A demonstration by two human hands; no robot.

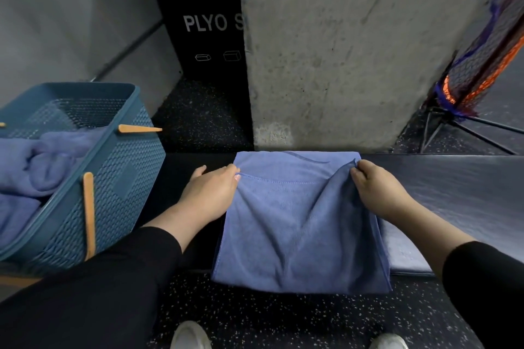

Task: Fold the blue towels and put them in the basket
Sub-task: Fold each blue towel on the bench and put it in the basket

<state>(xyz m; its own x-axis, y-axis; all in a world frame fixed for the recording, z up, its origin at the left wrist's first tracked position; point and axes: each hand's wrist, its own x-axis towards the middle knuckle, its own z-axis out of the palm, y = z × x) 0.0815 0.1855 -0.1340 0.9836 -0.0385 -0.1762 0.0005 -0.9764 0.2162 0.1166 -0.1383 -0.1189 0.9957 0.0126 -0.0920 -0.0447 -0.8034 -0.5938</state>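
The upper corners of a blue towel (pixel 297 221) are pinched between thumb and fingers of the left hand (pixel 211 193) and the right hand (pixel 377 190). The towel is draped over a dark bench (pixel 453 178), its long axis running from the far edge toward the body, the lower part hung over the near edge. The basket (pixel 119 184), already partly filled with blue cloth, is set to the left, nearer the left hand. Open bench is left on the right.

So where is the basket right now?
The basket sits at the left of the head view, beside the left hand, with blue towels already inside it.
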